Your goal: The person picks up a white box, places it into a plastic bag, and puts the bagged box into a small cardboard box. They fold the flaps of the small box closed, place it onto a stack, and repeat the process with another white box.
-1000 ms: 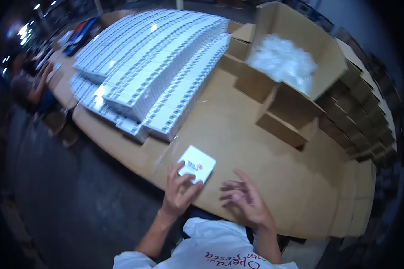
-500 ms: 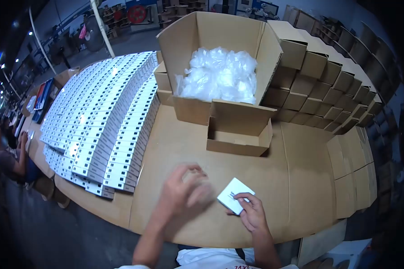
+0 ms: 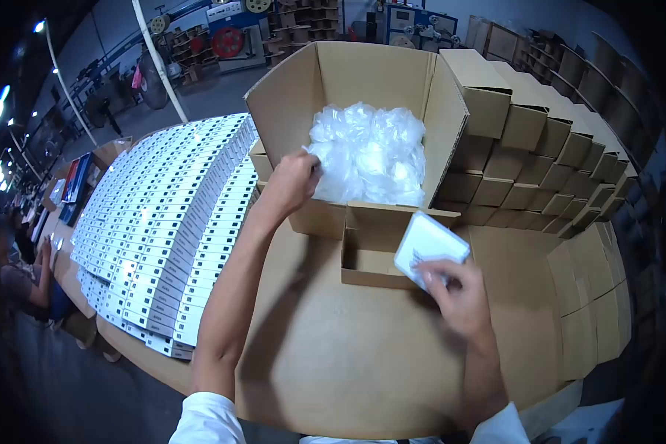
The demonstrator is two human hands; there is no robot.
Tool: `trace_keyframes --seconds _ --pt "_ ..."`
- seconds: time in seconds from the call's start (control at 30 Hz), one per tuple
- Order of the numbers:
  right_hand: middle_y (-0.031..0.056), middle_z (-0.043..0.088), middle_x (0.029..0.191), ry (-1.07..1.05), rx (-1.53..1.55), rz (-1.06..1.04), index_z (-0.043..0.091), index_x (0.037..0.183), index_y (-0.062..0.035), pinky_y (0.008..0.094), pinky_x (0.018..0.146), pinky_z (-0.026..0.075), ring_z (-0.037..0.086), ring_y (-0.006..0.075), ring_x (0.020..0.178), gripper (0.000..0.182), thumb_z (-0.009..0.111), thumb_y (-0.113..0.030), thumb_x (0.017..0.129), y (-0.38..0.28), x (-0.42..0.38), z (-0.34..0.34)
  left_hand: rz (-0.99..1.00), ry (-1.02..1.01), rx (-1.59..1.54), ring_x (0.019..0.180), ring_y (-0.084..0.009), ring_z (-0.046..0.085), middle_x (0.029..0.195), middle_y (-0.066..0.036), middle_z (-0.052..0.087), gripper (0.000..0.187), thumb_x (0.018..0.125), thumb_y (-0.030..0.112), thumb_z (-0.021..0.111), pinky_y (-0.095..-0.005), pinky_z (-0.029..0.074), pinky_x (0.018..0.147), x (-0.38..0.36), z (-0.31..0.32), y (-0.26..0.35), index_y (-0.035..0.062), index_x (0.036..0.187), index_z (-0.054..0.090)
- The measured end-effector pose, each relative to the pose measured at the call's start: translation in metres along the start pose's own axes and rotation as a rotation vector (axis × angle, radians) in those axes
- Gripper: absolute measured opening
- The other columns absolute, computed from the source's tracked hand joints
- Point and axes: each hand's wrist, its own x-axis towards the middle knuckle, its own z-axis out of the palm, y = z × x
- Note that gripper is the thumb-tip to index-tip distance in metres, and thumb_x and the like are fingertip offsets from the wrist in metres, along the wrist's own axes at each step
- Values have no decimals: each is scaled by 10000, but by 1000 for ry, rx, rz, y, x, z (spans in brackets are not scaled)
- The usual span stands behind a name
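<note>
My left hand [image 3: 296, 177] is closed at the left inner side of a large open carton [image 3: 374, 63], beside a heap of clear plastic bags [image 3: 366, 152]. Whatever its fingers may pinch is too small to make out. My right hand [image 3: 455, 292] grips a flat white square box [image 3: 431, 246] by its lower edge, tilted, above the right part of a small open cardboard box [image 3: 377, 277]. That small box stands against the front of the large carton, and its inside is partly covered by the white box.
Stacked white boxes with dark squares [image 3: 163, 214] fill the left of the table [image 3: 333, 355]. Brown cartons [image 3: 525, 126] are piled at the right. Flat cardboard pieces [image 3: 584, 296] lie at the right edge. Another person [image 3: 29, 277] sits at the far left.
My left hand has moved up and forward from above the table to the large carton. My right hand has carried the white box up and right, over the small box. The view has shifted slightly.
</note>
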Motion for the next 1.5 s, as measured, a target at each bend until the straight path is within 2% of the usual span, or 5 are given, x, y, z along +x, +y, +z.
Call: trace_keyframes --seconds 0.5,0.8,1.0,1.13,1.5 --pt "304 672 1125 105 -227 -450 771 1021 7 499 1052 466 620 456 1135 249 748 -33 776 23 252 94 -24 209 -538 893 -179 622 964 -85 663 331 930 206 748 -343 509 828 48 11 -4 21 1165 608" --pt "131 717 776 230 19 -50 782 952 -21 350 629 533 675 194 640 235 694 -239 950 28 283 61 -100 400 -181 1017 -412 663 1053 -253 664 322 811 -45 609 -489 506 873 70 54 -42 -11 1131 588" --pt "74 703 839 268 108 58 751 1044 44 308 656 505 597 119 731 310 689 -254 991 4 263 41 66 335 171 1100 -494 554 1224 -290 560 439 786 -76 507 -514 482 988 86 66 -44 -73 1221 567" --pt "52 690 864 291 142 57 743 1071 55 295 662 514 573 98 751 313 680 -244 1003 -10 253 34 385 480 66 1188 -465 547 1314 -270 552 663 760 -57 535 -463 432 1091 92 23 -25 -54 1419 458" --pt "127 705 755 320 95 -1 751 898 -8 397 721 498 655 244 717 316 693 -312 961 -6 237 43 -144 515 -573 1153 -221 643 1214 -175 686 368 995 180 519 -330 477 1029 36 -52 40 -33 1270 641"
